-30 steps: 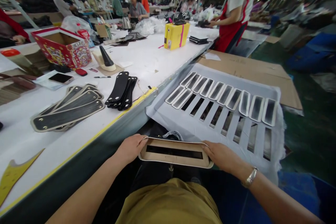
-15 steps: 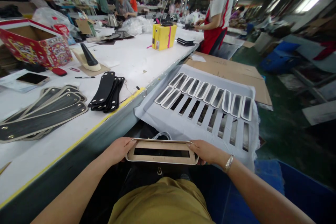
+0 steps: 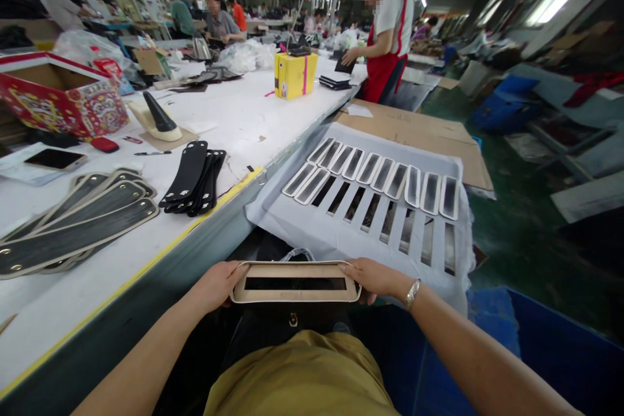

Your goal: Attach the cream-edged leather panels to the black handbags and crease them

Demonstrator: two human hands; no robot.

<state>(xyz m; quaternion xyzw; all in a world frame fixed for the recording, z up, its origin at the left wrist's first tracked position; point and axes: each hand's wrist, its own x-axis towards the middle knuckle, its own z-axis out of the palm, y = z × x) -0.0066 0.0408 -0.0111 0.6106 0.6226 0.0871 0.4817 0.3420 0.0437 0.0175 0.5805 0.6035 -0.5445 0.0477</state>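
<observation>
**Both hands on one slotted frame, held over the lap**

Biggest thing in view is the long white table [image 3: 253, 117] running off to the left. Its near end carries a fan of long dark straps [image 3: 82, 227] with pale edges and a tighter stack of black pieces [image 3: 192, 179]. Each kind sits in its own pile, and my guess is that's so nothing gets mixed up.

Right of the table edge a white slotted sheet [image 3: 336, 240] is spread out, sloping toward the person. A row of small framed pieces [image 3: 385, 172] lies side by side along its far half, none of them overlapping. They look spaced like that so no face touches another. A co-worker in a red apron [image 3: 387, 45] stands way down at the far end, hands on their own stuff.

The tan frame piece [image 3: 295, 271] is in front of the person, over the lap and just short of the sheet's near edge. It's level, with its long slot facing up.

The left hand [image 3: 217, 286] is closed around one short end and the right hand [image 3: 375, 276] around the other. Gripping by the ends probably keeps the fingers off the face and stops a thin piece like that from sagging or twisting.

There's a bracelet [image 3: 412, 292] on the right wrist.
</observation>
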